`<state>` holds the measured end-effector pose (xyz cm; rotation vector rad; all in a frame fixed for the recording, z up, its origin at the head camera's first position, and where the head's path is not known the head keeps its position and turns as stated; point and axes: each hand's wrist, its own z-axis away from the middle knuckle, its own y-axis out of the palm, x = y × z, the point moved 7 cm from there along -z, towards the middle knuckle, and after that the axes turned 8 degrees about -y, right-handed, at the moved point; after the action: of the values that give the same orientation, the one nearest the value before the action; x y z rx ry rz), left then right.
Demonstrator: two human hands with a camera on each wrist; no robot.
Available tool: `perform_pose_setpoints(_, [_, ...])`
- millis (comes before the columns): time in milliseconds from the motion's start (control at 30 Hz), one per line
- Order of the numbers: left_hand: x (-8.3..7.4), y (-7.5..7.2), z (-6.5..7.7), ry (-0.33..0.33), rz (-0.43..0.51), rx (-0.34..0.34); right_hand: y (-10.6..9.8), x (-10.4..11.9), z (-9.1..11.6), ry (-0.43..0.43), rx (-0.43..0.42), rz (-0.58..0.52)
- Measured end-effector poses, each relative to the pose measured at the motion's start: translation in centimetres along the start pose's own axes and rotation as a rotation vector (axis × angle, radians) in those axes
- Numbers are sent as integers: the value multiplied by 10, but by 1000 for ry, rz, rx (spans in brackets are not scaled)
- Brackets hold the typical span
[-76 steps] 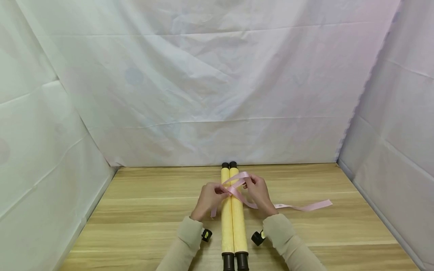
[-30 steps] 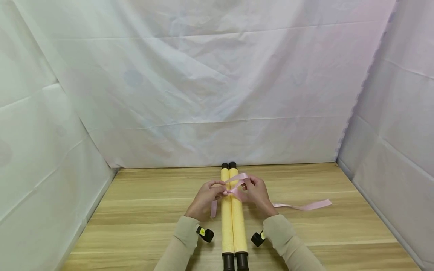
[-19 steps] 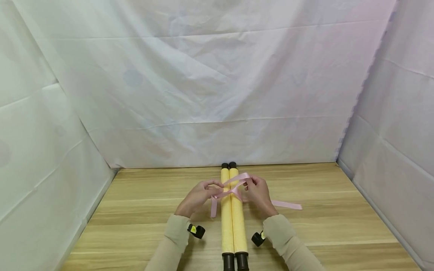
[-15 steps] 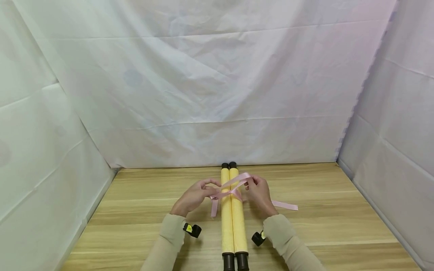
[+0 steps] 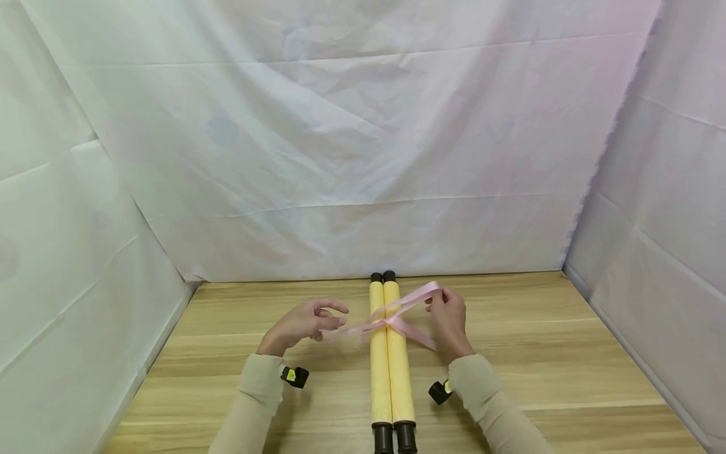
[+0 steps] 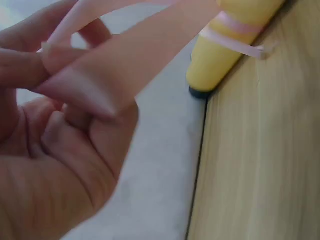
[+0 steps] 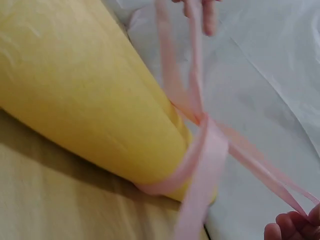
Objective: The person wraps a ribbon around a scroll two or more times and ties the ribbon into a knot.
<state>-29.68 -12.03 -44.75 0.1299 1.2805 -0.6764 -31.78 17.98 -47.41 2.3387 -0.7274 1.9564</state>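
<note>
Two yellow scrolls (image 5: 384, 372) with dark end caps lie side by side on the table, a pink ribbon (image 5: 409, 332) wrapped round them and crossing on top. Left of the scrolls, my left hand (image 5: 304, 323) pinches one stretch of the ribbon and draws it sideways. My right hand (image 5: 450, 320), to their right, pinches a raised loop between thumb and fingers. In the right wrist view the ribbon's crossing (image 7: 204, 122) sits on the scroll, with two strands running to each hand and a loose tail hanging. A folded ribbon band (image 6: 130, 70) spans the left fingers in the left wrist view.
The wood-grain table (image 5: 544, 378) carries the scrolls, whose far ends reach close to the white cloth backdrop (image 5: 317, 164). Cloth walls also stand at left and right. A small black camera (image 5: 295, 377) is strapped at the left wrist, another (image 5: 440, 392) at the right.
My left hand has moved left, away from the scrolls, pulling ribbon with it. My right hand has shifted right and slightly up. The ribbon tail stretching across the table at right has drawn in.
</note>
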Motion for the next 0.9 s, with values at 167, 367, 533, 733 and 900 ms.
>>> perform_pose_setpoints(167, [0, -18, 12, -35, -193, -76, -22, -3, -11, 2, -81, 41])
perform_pose_setpoints(367, [2, -34, 25, -65, -404, -152, -52, -13, -17, 19, -108, 77])
perform_pose_setpoints(533, [6, -48, 34, -96, -428, -174, -73, -26, -20, 77, -81, 62])
perform_pose_setpoints(733, [13, -69, 40, -115, -444, -250, -97, -39, -23, 130, -51, 80])
perform_pose_setpoints(900, [26, -82, 42, -142, -418, -302, -110, -49, -23, 145, 20, 94])
